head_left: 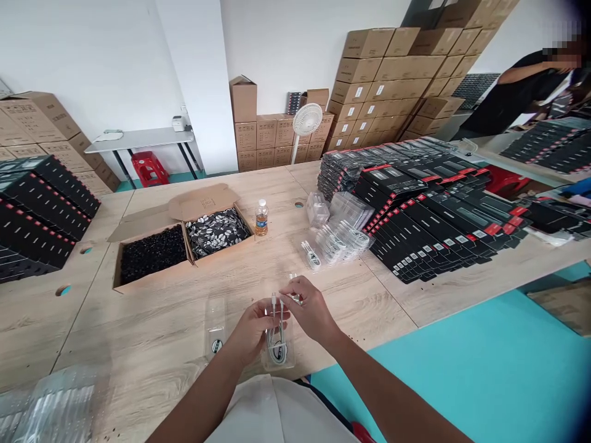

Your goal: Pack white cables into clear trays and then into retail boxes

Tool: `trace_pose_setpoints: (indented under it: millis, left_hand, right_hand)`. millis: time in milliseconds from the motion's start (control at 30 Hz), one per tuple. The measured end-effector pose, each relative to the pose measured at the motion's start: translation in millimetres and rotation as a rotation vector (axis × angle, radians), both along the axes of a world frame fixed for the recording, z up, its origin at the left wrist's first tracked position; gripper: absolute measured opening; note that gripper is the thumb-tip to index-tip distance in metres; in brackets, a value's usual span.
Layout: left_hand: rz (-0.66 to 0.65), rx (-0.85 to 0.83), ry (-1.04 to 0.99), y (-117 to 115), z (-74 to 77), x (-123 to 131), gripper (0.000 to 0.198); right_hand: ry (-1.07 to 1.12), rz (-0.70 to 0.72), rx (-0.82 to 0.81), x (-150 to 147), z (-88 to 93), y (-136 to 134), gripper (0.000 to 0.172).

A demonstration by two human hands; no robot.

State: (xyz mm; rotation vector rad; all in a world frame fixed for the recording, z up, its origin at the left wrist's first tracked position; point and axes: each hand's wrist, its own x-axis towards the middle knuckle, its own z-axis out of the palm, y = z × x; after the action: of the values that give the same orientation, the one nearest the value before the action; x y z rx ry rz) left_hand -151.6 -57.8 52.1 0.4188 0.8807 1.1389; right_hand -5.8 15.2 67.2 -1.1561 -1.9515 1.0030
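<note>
A coiled white charging cable (277, 346) is between my hands near the table's front edge, its connector ends pointing away from me. My left hand (256, 329) has its fingers closed around the cable from the left. With bent fingers, my right hand (307, 307) pinches one of the cable's ends from the right. Under the cable lies a clear plastic tray (287, 360) with a dark round mark showing through the loop. Left of my left hand is another clear plastic tray (215, 320) with a similar round label.
Open cartons of small black pieces (152, 255) and patterned packets (219, 232) sit at left, beside a bottle (261, 218). To the right are bundled cables (339, 240), clear trays (317, 209) and stacked black boxes (429, 215). A person (512, 92) stands at far right.
</note>
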Motion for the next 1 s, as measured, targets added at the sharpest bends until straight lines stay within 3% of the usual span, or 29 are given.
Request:
trace_pose_setpoints:
  millis: [167, 300, 533, 700, 833, 1000]
  left_hand:
    - [-0.012, 0.003, -0.006, -2.6, 2.7, 0.2, 0.036]
    - [-0.021, 0.050, -0.050, -4.1, 6.5, 0.7, 0.040]
    - [-0.027, 0.156, -0.042, -4.5, 6.8, 0.2, 0.029]
    - [0.008, 0.158, -0.085, 1.3, 0.3, -3.6, 0.030]
    - [0.081, 0.103, -0.160, 3.2, -4.6, -9.4, 0.041]
    - [0.134, 0.076, -0.193, 3.5, -2.6, -12.5, 0.038]
  right_hand:
    - [-0.028, -0.026, -0.046, -0.9, -1.8, -2.5, 0.008]
    - [0.084, -0.079, -0.106, -2.9, -8.2, -6.4, 0.023]
    - [0.356, -0.028, -0.407, -11.9, -13.5, -21.3, 0.029]
    - [0.340, -0.097, -0.343, -24.4, -21.8, -21.0, 0.037]
    - [0.274, 0.027, -0.390, -23.0, -26.3, -18.8, 0.050]
    - [0.189, 0.103, -0.193, -22.7, -22.0, -23.4, 0.052]
